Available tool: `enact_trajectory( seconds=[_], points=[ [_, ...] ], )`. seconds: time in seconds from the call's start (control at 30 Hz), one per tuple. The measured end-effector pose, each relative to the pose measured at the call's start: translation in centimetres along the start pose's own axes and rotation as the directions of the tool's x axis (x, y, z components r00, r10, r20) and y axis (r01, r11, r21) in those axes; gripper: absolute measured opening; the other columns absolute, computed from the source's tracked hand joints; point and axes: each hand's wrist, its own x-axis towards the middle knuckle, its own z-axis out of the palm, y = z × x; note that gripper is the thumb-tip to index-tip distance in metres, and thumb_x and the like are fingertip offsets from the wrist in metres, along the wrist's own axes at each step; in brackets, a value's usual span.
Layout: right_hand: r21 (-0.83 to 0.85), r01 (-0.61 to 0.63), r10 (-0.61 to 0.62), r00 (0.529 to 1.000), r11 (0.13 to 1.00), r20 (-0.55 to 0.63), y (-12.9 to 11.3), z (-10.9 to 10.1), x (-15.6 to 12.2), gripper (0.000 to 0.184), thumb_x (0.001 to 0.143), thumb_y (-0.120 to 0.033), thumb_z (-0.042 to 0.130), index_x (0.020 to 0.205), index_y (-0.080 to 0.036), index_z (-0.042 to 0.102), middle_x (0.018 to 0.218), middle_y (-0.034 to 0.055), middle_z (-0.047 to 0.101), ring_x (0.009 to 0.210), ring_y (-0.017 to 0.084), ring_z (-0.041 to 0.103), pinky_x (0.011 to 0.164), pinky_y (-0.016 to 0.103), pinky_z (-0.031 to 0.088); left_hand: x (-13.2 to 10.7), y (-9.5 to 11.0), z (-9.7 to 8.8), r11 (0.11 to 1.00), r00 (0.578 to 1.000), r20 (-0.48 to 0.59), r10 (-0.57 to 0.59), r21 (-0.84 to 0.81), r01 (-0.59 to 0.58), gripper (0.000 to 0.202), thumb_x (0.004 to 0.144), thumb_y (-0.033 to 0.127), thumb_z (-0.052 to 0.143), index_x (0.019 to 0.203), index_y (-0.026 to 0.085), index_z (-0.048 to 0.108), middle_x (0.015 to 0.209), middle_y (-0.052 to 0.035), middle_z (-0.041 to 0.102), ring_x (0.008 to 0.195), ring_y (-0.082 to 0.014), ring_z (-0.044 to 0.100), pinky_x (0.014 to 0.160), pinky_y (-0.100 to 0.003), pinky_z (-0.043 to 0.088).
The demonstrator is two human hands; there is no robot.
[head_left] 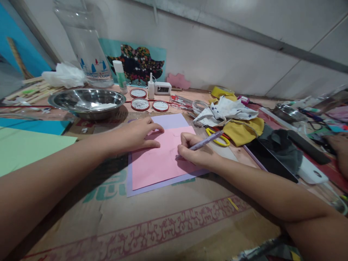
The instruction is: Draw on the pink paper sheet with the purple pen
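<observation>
A pink sheet of paper (159, 161) lies on a larger lilac sheet (170, 120) on the cardboard-covered table. My left hand (136, 136) rests flat on the pink sheet's upper left part, fingers stretched out and pressing it down. My right hand (196, 154) is closed round a lilac pen (206, 141), whose tip touches the pink sheet near its right side. Yellow-handled scissors (219, 139) lie just beyond the right hand.
A steel bowl (87, 102) stands at the back left, with three round red-rimmed lids of white beads (140, 104) and a glue bottle (150, 87) behind. Green paper (24, 146) lies left. Cloths (227, 112), a dark tablet (268, 159) and another person's hand (339, 148) are at right.
</observation>
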Motion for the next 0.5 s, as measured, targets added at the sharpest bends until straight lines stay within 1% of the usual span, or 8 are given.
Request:
enact_trajectory(
  seconds=[0.13, 0.27, 0.37, 0.5],
  points=[
    [-0.058, 0.055, -0.055, 0.998, 0.997, 0.006, -0.17, -0.09, 0.19, 0.024, 0.075, -0.023, 0.054, 0.060, -0.023, 0.036, 0.053, -0.0069, 0.040, 0.048, 0.009, 0.040, 0.046, 0.021, 0.030, -0.07, 0.17, -0.12, 1.000, 1.000, 0.004, -0.003, 0.007, 0.003, 0.059, 0.082, 0.063, 0.059, 0.132, 0.030, 0.062, 0.119, -0.0109, 0.059, 0.103, -0.0295, 0.061, 0.086, -0.037, 0.047],
    [-0.060, 0.065, -0.065, 0.998, 0.996, 0.015, -0.16, -0.10, 0.24, 0.023, 0.075, -0.023, 0.053, 0.060, -0.023, 0.036, 0.053, -0.0069, 0.040, 0.048, 0.009, 0.038, 0.047, 0.022, 0.029, -0.08, 0.17, -0.12, 1.000, 1.000, 0.004, -0.003, 0.010, 0.003, 0.059, 0.082, 0.062, 0.059, 0.132, 0.030, 0.062, 0.119, -0.0108, 0.059, 0.103, -0.0292, 0.061, 0.086, -0.037, 0.047],
    [-0.047, 0.045, -0.044, 0.999, 0.998, 0.025, 0.01, -0.06, 0.21, 0.023, 0.075, -0.023, 0.054, 0.061, -0.023, 0.035, 0.054, -0.0068, 0.041, 0.049, 0.009, 0.041, 0.048, 0.021, 0.032, 0.00, 0.05, -0.02, 1.000, 1.000, -0.002, 0.000, 0.011, 0.000, 0.059, 0.082, 0.063, 0.059, 0.131, 0.030, 0.062, 0.118, -0.0105, 0.060, 0.101, -0.0288, 0.061, 0.085, -0.036, 0.047],
    [-0.016, -0.024, 0.024, 0.999, 1.000, 0.049, 0.08, 0.01, 0.15, 0.024, 0.075, -0.023, 0.055, 0.061, -0.022, 0.035, 0.055, -0.0063, 0.042, 0.052, 0.010, 0.048, 0.049, 0.021, 0.036, 0.09, -0.15, 0.13, 1.000, 1.000, -0.002, -0.002, -0.004, 0.002, 0.061, 0.081, 0.065, 0.058, 0.131, 0.031, 0.062, 0.119, -0.0100, 0.060, 0.100, -0.0285, 0.061, 0.085, -0.036, 0.047]
  ],
)
